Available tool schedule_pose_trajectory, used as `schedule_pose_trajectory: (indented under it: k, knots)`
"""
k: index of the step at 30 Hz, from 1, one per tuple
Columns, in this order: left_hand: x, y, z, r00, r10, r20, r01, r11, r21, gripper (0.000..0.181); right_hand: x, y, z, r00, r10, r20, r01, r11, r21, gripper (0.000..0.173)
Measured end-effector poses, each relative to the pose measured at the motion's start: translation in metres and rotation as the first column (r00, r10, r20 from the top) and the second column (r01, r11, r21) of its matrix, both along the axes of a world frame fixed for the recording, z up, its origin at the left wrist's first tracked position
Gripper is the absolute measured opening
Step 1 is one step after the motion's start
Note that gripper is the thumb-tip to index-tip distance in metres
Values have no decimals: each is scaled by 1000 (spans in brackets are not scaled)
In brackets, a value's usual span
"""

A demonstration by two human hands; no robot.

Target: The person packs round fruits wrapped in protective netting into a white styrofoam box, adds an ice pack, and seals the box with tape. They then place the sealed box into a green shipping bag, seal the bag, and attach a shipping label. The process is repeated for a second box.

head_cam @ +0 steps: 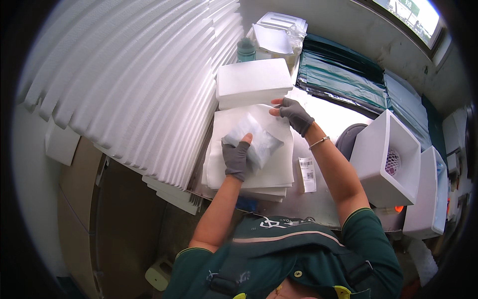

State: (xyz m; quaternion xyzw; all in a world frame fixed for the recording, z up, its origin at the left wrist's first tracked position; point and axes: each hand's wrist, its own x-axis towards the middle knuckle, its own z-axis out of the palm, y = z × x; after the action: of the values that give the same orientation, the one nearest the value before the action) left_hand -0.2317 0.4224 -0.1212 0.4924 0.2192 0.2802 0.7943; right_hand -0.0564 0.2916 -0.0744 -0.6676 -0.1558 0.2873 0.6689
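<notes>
My left hand (236,155), in a grey fingerless glove, grips a pale, shiny pouch (257,144) with its thumb on top. The pouch lies tilted over a stack of white foam sheets (220,164). My right hand (289,112), gloved the same way, is over the upper right corner of the top sheet; its thumb and finger are apart and nothing shows between them. Beyond the sheets stands a white foam box (254,80) with a flat top. A printed label slip (307,175) lies on the metal table (285,205) to the right of the stack.
Tall rows of white foam pieces (142,82) lean at the left. Open foam boxes stand at the right (381,164), one with a netted item (393,162) inside. Behind are dark green plastic bags (343,76), a teal cup (246,50) and a window (414,18).
</notes>
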Motion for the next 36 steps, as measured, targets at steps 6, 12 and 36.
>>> schedule_pose_trajectory:
  k: [6,12,36]
  knots:
    - [1,1,6,1000,-20,13,19,998,64,39,-59,15,15,977,71,200,-85,994,65,8]
    - [0,19,-17,977,-215,-4,215,975,-56,42,-107,19,5,618,160,770,-142,986,-91,13]
    - [-44,52,37,982,-181,-58,173,721,671,103,-87,-76,66,872,454,182,-464,886,10,85]
